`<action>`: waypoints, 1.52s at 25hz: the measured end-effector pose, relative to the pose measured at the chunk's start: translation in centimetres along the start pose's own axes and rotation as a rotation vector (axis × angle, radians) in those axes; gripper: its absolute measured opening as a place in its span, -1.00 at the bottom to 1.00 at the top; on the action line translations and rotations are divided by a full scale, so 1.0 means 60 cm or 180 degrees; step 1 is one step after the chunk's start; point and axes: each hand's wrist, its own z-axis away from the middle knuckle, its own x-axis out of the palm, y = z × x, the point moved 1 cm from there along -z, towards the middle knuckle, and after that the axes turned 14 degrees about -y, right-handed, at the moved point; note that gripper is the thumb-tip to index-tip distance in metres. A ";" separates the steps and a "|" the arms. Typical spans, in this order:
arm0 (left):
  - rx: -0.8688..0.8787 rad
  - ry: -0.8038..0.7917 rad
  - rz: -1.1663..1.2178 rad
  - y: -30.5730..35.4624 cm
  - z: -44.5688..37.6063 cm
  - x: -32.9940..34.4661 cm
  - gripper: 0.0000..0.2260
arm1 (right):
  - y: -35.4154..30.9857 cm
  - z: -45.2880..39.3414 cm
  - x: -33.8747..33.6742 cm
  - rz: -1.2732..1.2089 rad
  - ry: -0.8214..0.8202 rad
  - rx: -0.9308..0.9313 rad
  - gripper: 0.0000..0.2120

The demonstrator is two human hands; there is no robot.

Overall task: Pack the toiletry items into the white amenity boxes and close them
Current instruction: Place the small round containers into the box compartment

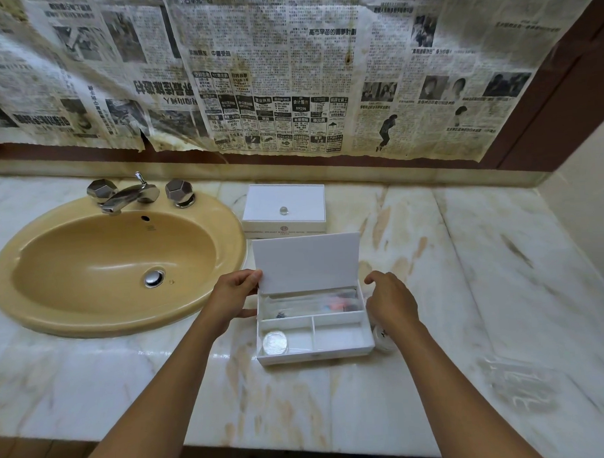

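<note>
While left fingers point(252, 276) pinch lid point(307, 263), box point(315, 355) below

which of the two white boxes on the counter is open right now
The nearer white plastic amenity box, between the hands, its lid raised. The white box behind it, with a small knob on top, is closed.

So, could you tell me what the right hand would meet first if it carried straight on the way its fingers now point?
Probably the raised lid of the open amenity box: the right hand sits beside the box's right wall with fingers curled toward the lid's right edge. Depth is unclear, so it might pass just behind it.
</note>
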 end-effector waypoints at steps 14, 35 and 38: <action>0.0010 -0.0012 0.0043 0.003 0.004 0.002 -0.79 | 0.017 -0.018 0.005 0.0254 -0.0318 0.0036 -0.55; 0.0029 -0.0003 0.0104 -0.001 0.006 0.002 -0.76 | -0.193 0.102 0.101 0.1122 -0.0757 -0.1202 -0.68; 0.0027 -0.0009 0.0122 -0.003 0.006 0.000 -0.76 | -0.194 0.100 0.112 0.1124 -0.0801 -0.1213 -0.65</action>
